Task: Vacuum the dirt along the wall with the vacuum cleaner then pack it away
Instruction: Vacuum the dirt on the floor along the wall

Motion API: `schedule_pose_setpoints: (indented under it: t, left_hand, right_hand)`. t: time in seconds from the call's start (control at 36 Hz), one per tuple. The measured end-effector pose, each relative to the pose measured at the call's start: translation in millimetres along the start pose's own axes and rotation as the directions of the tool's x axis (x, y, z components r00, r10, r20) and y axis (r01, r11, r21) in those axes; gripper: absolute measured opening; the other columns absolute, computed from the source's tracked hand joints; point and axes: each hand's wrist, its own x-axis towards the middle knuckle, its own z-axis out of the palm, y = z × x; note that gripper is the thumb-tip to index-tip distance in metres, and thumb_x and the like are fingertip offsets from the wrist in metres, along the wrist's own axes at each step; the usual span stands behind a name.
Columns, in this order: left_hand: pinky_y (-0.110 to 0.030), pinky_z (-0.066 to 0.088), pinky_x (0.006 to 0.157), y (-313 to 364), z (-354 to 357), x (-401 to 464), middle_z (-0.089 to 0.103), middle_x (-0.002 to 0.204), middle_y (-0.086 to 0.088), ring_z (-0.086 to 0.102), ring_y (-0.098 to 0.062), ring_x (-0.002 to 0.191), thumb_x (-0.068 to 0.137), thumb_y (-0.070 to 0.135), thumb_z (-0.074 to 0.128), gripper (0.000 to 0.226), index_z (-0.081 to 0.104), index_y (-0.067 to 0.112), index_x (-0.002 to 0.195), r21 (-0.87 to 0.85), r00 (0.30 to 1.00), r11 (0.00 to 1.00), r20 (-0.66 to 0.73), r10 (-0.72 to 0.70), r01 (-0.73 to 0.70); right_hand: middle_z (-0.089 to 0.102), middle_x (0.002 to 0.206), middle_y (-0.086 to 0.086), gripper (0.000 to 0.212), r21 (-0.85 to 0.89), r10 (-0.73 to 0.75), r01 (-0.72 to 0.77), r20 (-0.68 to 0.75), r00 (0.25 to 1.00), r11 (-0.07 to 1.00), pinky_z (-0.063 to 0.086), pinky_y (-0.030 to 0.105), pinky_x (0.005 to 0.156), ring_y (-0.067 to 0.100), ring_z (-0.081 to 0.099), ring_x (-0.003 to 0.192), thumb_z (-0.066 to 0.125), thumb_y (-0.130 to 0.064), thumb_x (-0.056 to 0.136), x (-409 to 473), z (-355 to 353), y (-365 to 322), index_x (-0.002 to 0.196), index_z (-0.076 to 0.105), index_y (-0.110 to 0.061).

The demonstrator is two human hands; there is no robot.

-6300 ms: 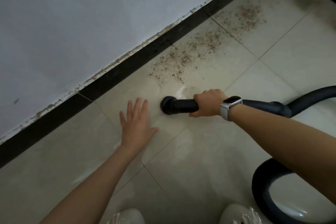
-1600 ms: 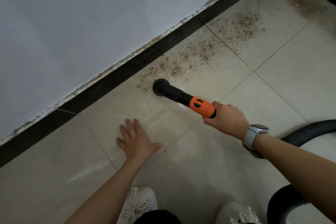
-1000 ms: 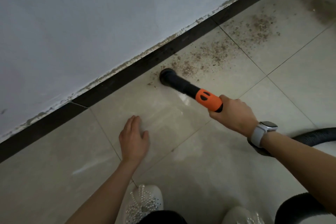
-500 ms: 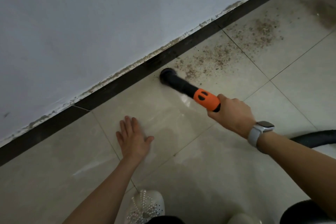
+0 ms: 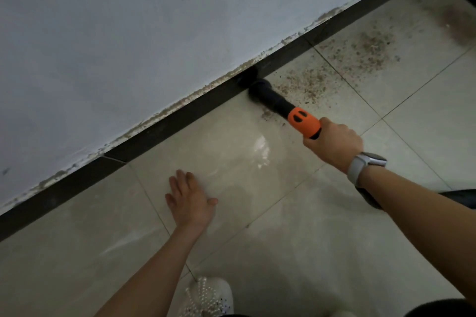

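Left hand (image 5: 189, 201) flat on the floor tiles (image 5: 77, 252), fingers spread, holding nothing. Nozzle (image 5: 260, 86) at twelve o'clock, mouth against the baseboard (image 5: 167, 121). Right hand (image 5: 333, 143) at two o'clock grips the wand just behind the orange collar (image 5: 304, 122). Dirt (image 5: 334, 69) lies past it. Wand looks rigid and light; hold near the collar.

The left hand (image 5: 189, 199) is laid flat, palm down, fingers straight and together. The right hand (image 5: 333, 143) is stretched forward, fingers curled closed, a watch worn at the wrist.
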Motion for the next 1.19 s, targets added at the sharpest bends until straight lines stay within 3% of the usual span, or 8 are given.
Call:
schedule_pose_setpoints:
  t: [0.08,0.25,0.39,0.5,0.69,0.89,1.03,1.19]
  left_hand:
    - [-0.05,0.005,0.119,1.1,-0.4,0.2,-0.013,0.16,-0.011,-0.012,-0.03,0.147,0.092,0.039,0.058,0.09,0.0,0.007,0.152,0.008,1.0,1.0,-0.001,-0.007,0.007]
    - [-0.05,0.006,0.118,0.5,-0.6,-0.6,-0.011,0.16,-0.01,-0.011,-0.03,0.147,0.091,0.04,0.059,0.09,0.001,0.008,0.152,0.008,1.0,1.0,-0.018,-0.003,0.003]
    - [-0.05,0.006,0.118,-0.9,-0.1,-1.1,-0.011,0.16,-0.01,-0.011,-0.03,0.147,0.09,0.041,0.06,0.092,0.002,0.008,0.152,0.001,1.0,1.0,-0.021,0.003,-0.003]
    - [-0.049,0.006,0.119,-1.1,-1.8,-2.0,-0.01,0.16,-0.01,-0.011,-0.029,0.147,0.09,0.04,0.06,0.09,0.003,0.009,0.152,-0.013,1.0,1.0,-0.022,0.006,-0.006]
    - [-0.049,0.003,0.119,-1.1,-1.8,-1.8,-0.013,0.16,-0.01,-0.012,-0.028,0.147,0.091,0.04,0.06,0.09,0.001,0.008,0.152,-0.028,1.0,1.0,-0.011,0.01,-0.01]
    - [-0.049,0.003,0.119,-1.9,-1.2,-0.2,-0.013,0.16,-0.009,-0.012,-0.028,0.147,0.09,0.04,0.061,0.092,0.001,0.008,0.152,-0.04,1.0,0.999,-0.01,0.01,-0.011]
    - [-0.049,0.004,0.119,-3.1,-1.7,-1.2,-0.012,0.16,-0.01,-0.011,-0.029,0.147,0.09,0.039,0.061,0.092,0.002,0.008,0.152,-0.041,1.0,0.999,-0.017,0.022,-0.023]
    - [-0.049,0.007,0.119,-2.6,-2.5,-0.2,-0.008,0.161,-0.009,-0.009,-0.027,0.147,0.088,0.041,0.064,0.093,0.005,0.009,0.152,-0.038,0.999,0.999,-0.033,0.02,-0.021]
  right_hand:
    - [0.051,0.074,0.002,0.035,0.018,-0.012,0.011,0.024,1.0,1.0,0.039,0.03,0.06,0.027,0.051,0.067,0.057,-0.042,0.088,-0.7,-3.6,-3.4,0.109,0.053,-0.014]
    - [0.047,0.074,-0.001,0.032,-0.044,-0.32,0.328,0.134,0.938,0.943,0.035,0.026,0.06,0.022,0.046,0.064,0.053,-0.042,0.091,-43.2,10.3,-41.4,0.112,0.05,-0.019]
    - [0.051,0.078,0.0,0.029,-0.005,-0.408,0.419,0.215,0.887,0.908,0.035,0.027,0.06,0.022,0.048,0.066,0.053,-0.039,0.091,-52.4,24.3,-64.7,0.11,0.049,-0.017]
    - [0.058,0.082,0.002,0.03,0.022,-0.361,0.362,0.171,0.917,0.932,0.038,0.029,0.061,0.024,0.051,0.068,0.056,-0.04,0.089,-34.4,20.8,-55.1,0.108,0.05,-0.018]
    - [0.045,0.067,-0.005,0.029,0.023,-0.143,0.141,0.074,0.987,0.99,0.033,0.027,0.054,0.021,0.048,0.062,0.059,-0.043,0.088,-8.5,14.7,-14.2,0.103,0.051,-0.02]
    - [0.055,0.077,0.002,0.033,-0.001,-0.054,0.054,0.044,0.998,0.999,0.041,0.03,0.059,0.025,0.054,0.067,0.06,-0.043,0.087,2.9,12.0,-3.6,0.104,0.052,-0.016]
    - [0.059,0.075,0.005,0.028,0.151,0.08,-0.09,0.068,0.994,0.984,0.043,0.029,0.057,0.026,0.058,0.065,0.059,-0.039,0.086,12.0,0.7,2.2,0.1,0.055,-0.014]
    - [0.053,0.074,0.0,0.025,0.091,-0.126,0.113,0.148,0.981,0.989,0.041,0.028,0.058,0.025,0.056,0.068,0.057,-0.039,0.089,-22.3,15.9,-24.1,0.099,0.05,-0.017]
